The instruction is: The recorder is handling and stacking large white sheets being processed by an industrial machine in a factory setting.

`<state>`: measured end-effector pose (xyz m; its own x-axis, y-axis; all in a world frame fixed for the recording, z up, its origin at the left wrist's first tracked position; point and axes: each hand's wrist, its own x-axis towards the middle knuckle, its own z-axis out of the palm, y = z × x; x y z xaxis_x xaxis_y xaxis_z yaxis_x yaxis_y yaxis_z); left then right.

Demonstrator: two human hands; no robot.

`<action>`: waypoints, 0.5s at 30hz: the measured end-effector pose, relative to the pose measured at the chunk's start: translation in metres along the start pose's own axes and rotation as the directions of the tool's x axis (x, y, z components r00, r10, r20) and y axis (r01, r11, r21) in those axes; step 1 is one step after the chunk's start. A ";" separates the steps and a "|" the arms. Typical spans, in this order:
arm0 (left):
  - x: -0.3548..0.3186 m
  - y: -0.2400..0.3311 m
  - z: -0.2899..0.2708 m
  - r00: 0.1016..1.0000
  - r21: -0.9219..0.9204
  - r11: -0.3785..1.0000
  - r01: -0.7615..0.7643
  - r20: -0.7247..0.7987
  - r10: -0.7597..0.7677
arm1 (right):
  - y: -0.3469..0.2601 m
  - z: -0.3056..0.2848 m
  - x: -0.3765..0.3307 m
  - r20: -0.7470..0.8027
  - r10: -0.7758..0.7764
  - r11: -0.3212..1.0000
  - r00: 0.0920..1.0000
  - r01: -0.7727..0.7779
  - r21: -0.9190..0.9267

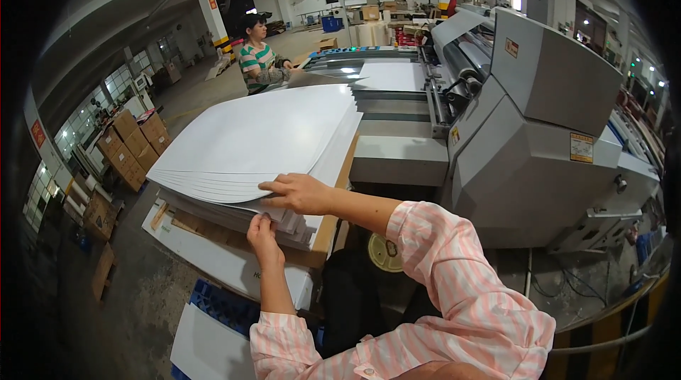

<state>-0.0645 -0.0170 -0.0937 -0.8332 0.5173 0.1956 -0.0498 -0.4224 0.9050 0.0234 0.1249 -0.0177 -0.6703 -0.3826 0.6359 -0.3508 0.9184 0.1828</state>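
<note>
The right hand (301, 194) lies flat, fingers spread and not closed on anything, pressing down on the near edge of the fanned top sheets (262, 139) of a tall paper stack (298, 227). The left hand (262, 232) sits just below it at the same edge, thumb and fingers pinched on a thin lift of sheets at the stack's corner. The stack rests on a wooden board (328, 227) beside a large grey laminating machine (539, 131). The sheets look large, thin and limp singly, prone to sliding on one another and to creasing if lifted by one corner; taken as a bundle they would likely be heavy, so a hold along the near edge with support underneath seems soundest. Beyond the stack, another person in a striped top (257, 57) stands at the far end of the feed table (369, 61). Stacked cardboard boxes (131, 146) line the floor to the left.
</note>
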 end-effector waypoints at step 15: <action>0.000 0.002 -0.004 0.990 0.361 0.927 -0.103 -0.049 0.130 | 0.014 0.000 0.061 -0.115 0.653 0.659 0.749 -0.487 0.573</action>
<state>-0.0668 -0.0205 -0.0938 -0.8587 0.4207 0.2926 0.2391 -0.1759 0.9549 -0.0228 0.1140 0.0235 -0.6558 0.3247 0.6815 -0.2796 0.7341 -0.6188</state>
